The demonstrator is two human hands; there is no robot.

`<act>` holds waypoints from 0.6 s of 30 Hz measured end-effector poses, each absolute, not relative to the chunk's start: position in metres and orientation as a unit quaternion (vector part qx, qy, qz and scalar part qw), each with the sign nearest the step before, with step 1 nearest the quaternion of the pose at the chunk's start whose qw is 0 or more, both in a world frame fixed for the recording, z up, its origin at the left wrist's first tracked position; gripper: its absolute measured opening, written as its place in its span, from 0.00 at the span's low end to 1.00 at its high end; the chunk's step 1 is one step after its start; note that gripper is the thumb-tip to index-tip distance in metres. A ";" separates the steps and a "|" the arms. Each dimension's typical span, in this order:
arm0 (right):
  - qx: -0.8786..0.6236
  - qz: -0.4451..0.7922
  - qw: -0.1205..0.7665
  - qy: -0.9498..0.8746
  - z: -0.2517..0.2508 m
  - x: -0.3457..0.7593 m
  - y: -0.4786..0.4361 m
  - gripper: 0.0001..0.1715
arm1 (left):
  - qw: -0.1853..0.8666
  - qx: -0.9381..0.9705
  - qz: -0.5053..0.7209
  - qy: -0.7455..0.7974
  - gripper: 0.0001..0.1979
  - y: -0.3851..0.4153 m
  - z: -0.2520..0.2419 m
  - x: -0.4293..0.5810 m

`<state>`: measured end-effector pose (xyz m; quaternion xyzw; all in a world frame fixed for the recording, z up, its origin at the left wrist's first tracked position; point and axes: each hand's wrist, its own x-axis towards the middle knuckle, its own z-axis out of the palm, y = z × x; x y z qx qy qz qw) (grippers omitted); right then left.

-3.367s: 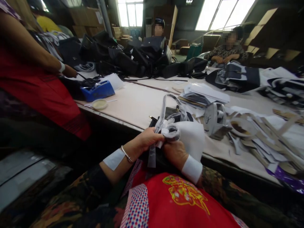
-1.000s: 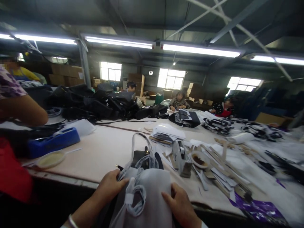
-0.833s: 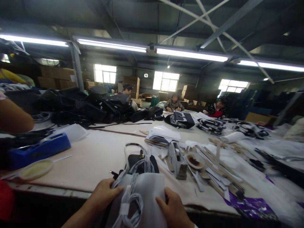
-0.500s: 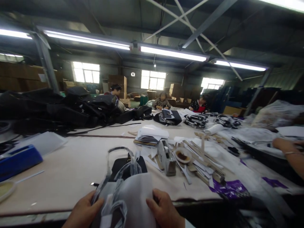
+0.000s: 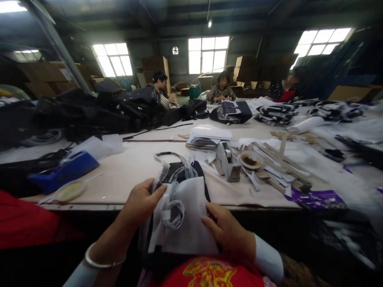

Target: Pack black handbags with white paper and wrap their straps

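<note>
A black handbag (image 5: 201, 171) leans over the table's front edge, its handles (image 5: 167, 154) wrapped in clear film. White sheet material (image 5: 191, 223) covers its near face, and a film-wrapped ring of strap (image 5: 175, 214) lies on that sheet. My left hand (image 5: 146, 197) grips the bag's left side, thumb over the front. At the right side my right hand (image 5: 223, 223) has its thumb on the white sheet and its fingers behind the bag's edge. The bag's lower part is dark against my red apron (image 5: 209, 275).
A grey tape dispenser (image 5: 229, 161) and a glue dish (image 5: 250, 160) stand right of the bag among card strips. At left are a blue tape dispenser (image 5: 64, 171) and a pale dish (image 5: 70, 190). Black bags (image 5: 119, 107) are heaped behind. Several people sit across the table.
The view has tilted down, showing more of my arms and apron. Both hands still hold the handbag at its sides. Another person's arm at the far right is out of view.
</note>
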<state>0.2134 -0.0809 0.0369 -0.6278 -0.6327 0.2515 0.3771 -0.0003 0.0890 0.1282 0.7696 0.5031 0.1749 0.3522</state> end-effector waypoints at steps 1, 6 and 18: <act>-0.630 0.235 0.365 -0.644 0.039 0.210 -0.080 0.13 | 0.364 0.785 0.179 0.468 0.16 0.084 0.133 0.009; -0.625 0.198 0.291 -0.697 0.054 0.195 -0.076 0.23 | 0.379 0.866 0.169 0.278 0.12 0.076 0.134 0.056; -0.767 0.139 0.242 -0.577 0.021 0.227 -0.074 0.29 | 0.308 0.923 0.067 0.220 0.09 0.096 0.114 0.070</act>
